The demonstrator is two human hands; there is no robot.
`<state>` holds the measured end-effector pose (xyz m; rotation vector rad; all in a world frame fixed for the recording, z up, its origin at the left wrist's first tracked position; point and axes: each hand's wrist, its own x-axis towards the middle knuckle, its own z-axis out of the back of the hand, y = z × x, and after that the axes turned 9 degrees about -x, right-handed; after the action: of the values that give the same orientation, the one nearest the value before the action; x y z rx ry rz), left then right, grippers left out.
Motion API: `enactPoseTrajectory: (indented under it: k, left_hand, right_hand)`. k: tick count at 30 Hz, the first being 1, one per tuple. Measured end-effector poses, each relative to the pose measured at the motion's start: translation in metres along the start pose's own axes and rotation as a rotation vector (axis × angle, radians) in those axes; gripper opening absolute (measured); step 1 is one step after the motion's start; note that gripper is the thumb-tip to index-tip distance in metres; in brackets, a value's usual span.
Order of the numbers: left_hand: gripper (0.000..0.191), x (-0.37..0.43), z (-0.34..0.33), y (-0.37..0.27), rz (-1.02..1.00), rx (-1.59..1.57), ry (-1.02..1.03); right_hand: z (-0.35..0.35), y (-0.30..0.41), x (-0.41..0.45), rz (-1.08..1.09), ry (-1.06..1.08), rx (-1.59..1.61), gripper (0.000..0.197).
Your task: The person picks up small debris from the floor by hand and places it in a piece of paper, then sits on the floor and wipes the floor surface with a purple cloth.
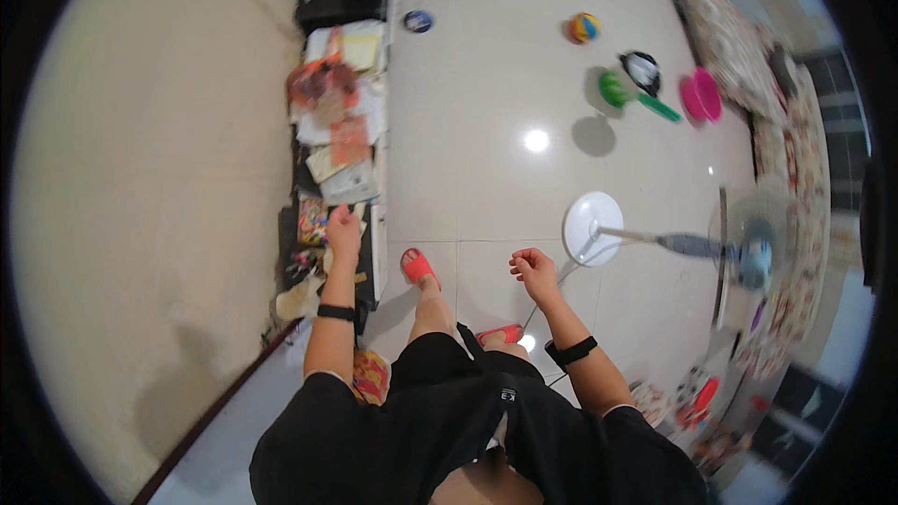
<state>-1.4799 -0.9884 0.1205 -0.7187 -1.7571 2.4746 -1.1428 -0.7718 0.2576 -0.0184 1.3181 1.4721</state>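
My left hand [344, 231] is above the edge of a long, low black cabinet [361, 280], with its fingers curled and partly hidden. Closest to it are a colourful patterned packet [312, 220] and some loose papers [349, 181]. Over the tiled floor [484, 175], my right hand [533, 275] hangs in the air with loosely bent fingers and nothing in it. Just beyond that hand is the round white base [593, 228] of a standing fan [755, 252].
An orange translucent plastic bag [326, 88] lies on the cabinet. A colourful ball [584, 27], a green dipper [617, 89], a black-lined bin [641, 73] and a pink basin [701, 95] stand on the floor. A fan cord [539, 305] crosses near my right foot. A flowered sofa [807, 175] lines the right.
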Motion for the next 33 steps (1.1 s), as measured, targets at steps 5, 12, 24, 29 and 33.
enactPoseTrajectory:
  k: [5,12,24,29,33]
  left_hand:
    - [0.042,-0.161,-0.125,-0.07,0.071,-0.145,0.509]
    - [0.061,-0.44,-0.289,-0.208,0.54,-0.623,1.33]
    - [0.034,-0.668,-0.446,-0.186,0.322,0.123,1.47]
    - [0.041,-0.695,-0.498,-0.17,0.271,0.306,1.451]
    - [0.06,-0.73,-0.568,-0.161,0.33,0.225,1.561]
  right_hand:
    - [0.093,-0.1,-0.079,-0.015,-0.074,0.206,0.016]
    - [0.255,-0.279,-0.259,-0.058,-0.619,0.508,0.015]
    - [0.331,-0.487,-0.462,-0.428,-1.252,0.973,0.014]
    - [0.333,-0.512,-0.47,-0.451,-1.286,1.084,0.013]
    - [0.411,-0.528,-0.466,-0.43,-1.327,1.09,0.013]
